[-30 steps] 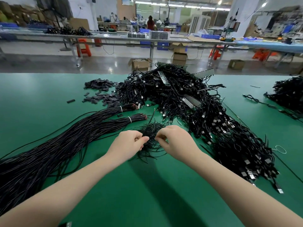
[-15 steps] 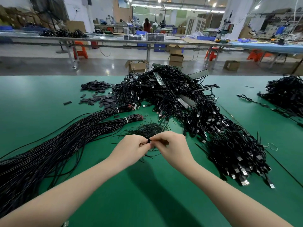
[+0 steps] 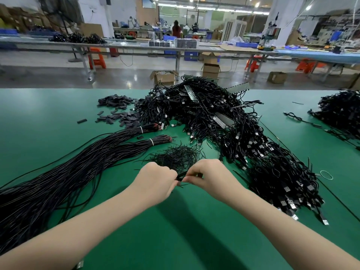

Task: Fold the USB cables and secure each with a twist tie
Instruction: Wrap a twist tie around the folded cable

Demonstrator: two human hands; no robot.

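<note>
My left hand point(image 3: 155, 181) and my right hand point(image 3: 209, 177) meet over the green table point(image 3: 185, 230), fingertips close together. Both pinch thin black twist ties point(image 3: 181, 177) between them, just in front of the loose heap of twist ties point(image 3: 176, 156). A long bundle of straight black cables point(image 3: 68, 172), bound with white bands near its ends, stretches away to the left. A big pile of folded USB cables point(image 3: 243, 137) covers the middle and right of the table.
Small dark flat pieces point(image 3: 116, 112) lie scattered at the back left. Another black cable pile point(image 3: 341, 112) sits at the far right edge, and a thin ring point(image 3: 326, 174) lies beside the big pile. Behind the table are benches, cardboard boxes and orange stools.
Both hands have drawn back toward me from the twist tie heap, pulling ties out with them. Their fingertips stay close together.
</note>
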